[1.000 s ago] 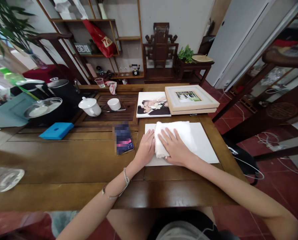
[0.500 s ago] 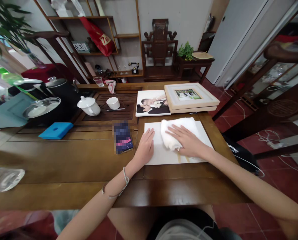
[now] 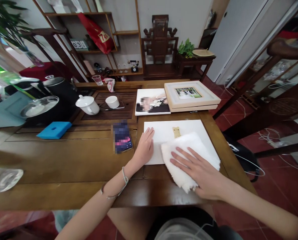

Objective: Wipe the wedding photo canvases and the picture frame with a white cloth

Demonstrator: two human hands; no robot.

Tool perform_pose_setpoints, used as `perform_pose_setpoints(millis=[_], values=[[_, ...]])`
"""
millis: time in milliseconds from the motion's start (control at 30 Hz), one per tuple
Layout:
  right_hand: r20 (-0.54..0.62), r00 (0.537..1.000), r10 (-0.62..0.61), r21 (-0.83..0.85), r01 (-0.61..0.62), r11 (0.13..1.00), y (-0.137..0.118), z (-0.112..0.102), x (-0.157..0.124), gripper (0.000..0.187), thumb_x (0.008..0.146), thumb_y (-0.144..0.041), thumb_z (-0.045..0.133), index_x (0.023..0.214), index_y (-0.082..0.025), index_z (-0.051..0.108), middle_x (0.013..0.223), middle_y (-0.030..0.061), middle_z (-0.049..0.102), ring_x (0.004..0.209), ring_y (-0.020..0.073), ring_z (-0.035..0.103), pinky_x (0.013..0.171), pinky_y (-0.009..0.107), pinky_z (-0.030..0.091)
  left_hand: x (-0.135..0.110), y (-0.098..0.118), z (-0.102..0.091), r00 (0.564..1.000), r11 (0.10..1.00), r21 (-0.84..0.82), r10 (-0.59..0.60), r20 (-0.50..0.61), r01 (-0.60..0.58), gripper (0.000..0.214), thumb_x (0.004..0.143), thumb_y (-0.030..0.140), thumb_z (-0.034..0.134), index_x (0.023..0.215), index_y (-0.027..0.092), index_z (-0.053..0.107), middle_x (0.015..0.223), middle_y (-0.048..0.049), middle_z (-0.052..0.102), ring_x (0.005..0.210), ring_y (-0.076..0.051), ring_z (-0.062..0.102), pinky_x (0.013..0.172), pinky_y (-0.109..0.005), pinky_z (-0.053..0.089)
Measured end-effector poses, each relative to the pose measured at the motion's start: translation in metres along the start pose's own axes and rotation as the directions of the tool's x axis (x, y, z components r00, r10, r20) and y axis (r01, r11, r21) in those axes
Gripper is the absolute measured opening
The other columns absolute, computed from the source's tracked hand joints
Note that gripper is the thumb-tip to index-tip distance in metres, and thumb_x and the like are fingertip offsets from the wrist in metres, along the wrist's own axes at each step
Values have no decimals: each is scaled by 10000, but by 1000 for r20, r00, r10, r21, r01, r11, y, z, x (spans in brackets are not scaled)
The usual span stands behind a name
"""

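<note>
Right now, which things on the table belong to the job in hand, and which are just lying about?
Likely in the job:
white towel, under the right fingers;
white panel, under towel and left fingers.

Likely just lying about:
smartphone;
lidded white pot;
small white cup;
blue block.

Table [image 3: 71,160]: brown wood, glossy along near edge. Right side: white panel [image 3: 160,131], lying flat. Beyond it, far side: photo print [image 3: 156,106]; just right of that, pale picture frames [image 3: 192,96], stacked. Left of panel: phone [image 3: 123,138], flat, partly blurred. Farther left: blue block [image 3: 54,130]. Far, left of centre: dark slatted tray [image 3: 126,112]. Near left: clear container [image 3: 7,180], cut off by view's edge.
</note>
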State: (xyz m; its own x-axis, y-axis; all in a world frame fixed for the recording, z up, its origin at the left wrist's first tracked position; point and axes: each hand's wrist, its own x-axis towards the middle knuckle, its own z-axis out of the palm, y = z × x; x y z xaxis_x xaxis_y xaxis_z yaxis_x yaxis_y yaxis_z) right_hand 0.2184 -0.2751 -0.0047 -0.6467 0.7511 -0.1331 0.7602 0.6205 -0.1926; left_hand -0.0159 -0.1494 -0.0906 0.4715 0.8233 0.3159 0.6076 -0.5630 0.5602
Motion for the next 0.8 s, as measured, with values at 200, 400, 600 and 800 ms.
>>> perform_pose_setpoints(millis=[200, 400, 600, 800], values=[[-26, 996, 88, 9, -87, 996, 39, -10, 31, 902, 655, -133, 523, 1529, -191, 306, 1616, 25, 201, 1494, 257, 55, 1202, 528, 67, 1, -1, 0, 1000, 1000, 10, 1, -2, -1, 471, 980, 145, 295, 1435, 132, 414, 1520, -170, 416, 1473, -273, 282, 1183, -539, 276], [-198, 966, 165, 51, -158, 986, 76, -6, 60, 830, 714, -152, 490, 1524, -186, 310, 1590, 51, 290, 1488, 249, 129, 1194, 528, 126, 1, -1, -1, 1000, 1000, 9, 4, 7, -4, 471, 987, 157, 287, 1441, 127, 407, 1522, -173, 413, 1474, -274, 278, 1186, -547, 260], [-116, 991, 59, 92, -48, 995, 40, 1, 13, 1001, 585, -86, 467, 1550, -205, 228, 1628, 29, 170, 1495, 265, 14, 1191, 582, 40, 1, -1, -1, 1000, 1000, -5, -10, 12, 10, 472, 990, 163, 290, 1447, 130, 403, 1528, -170, 405, 1478, -269, 270, 1188, -545, 259], [-64, 998, 24, 203, -11, 979, 28, -1, -22, 1026, 589, -55, 425, 1563, -256, 173, 1611, -7, 237, 1487, 224, 114, 1206, 544, 100, 0, -1, -1, 1000, 1000, -12, -9, 9, 9, 472, 994, 174, 289, 1451, 148, 402, 1526, -158, 414, 1477, -267, 273, 1189, -542, 259]])
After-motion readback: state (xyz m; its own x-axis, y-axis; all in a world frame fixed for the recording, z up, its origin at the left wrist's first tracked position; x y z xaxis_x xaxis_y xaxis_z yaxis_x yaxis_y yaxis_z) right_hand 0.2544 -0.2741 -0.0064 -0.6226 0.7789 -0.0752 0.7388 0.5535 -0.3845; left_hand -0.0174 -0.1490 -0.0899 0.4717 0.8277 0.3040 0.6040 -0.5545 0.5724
